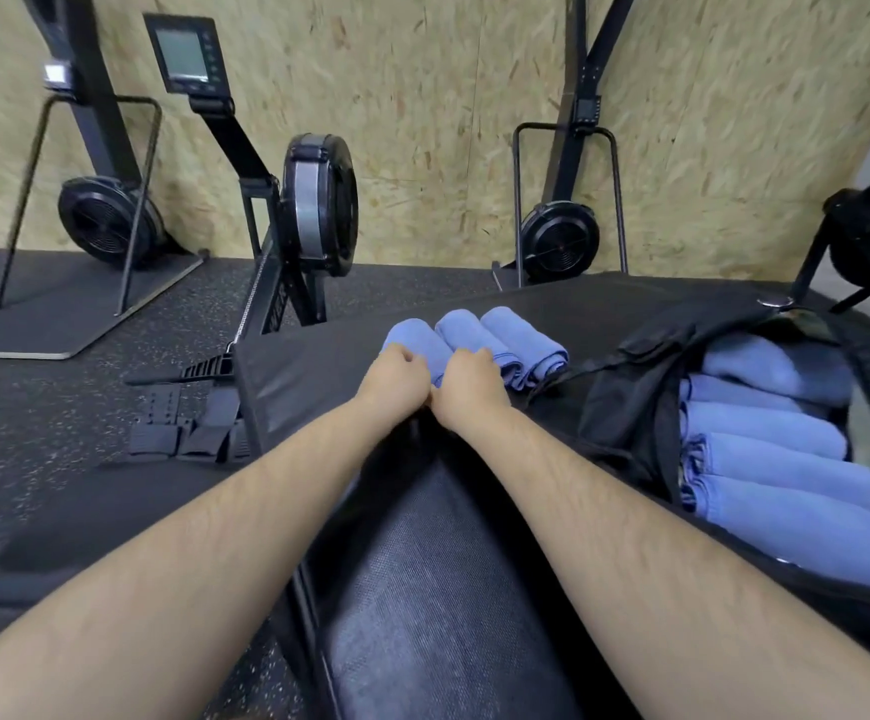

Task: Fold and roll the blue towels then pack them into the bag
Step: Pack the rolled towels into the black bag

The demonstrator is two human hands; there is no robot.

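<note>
Blue towel rolls gripped on the table [318, 366].
Left roll [414, 337] is gripped by the left hand [396, 375], middle roll [466, 327] by the right hand [468, 380]; third roll [523, 348] is laid just beside. Packed towels [765, 433] are seen in the bag [625, 407].

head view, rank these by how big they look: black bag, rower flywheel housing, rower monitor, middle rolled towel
1. black bag
2. flywheel housing
3. monitor and middle rolled towel look alike; the monitor stands farther off, so no ranking between them.
</note>
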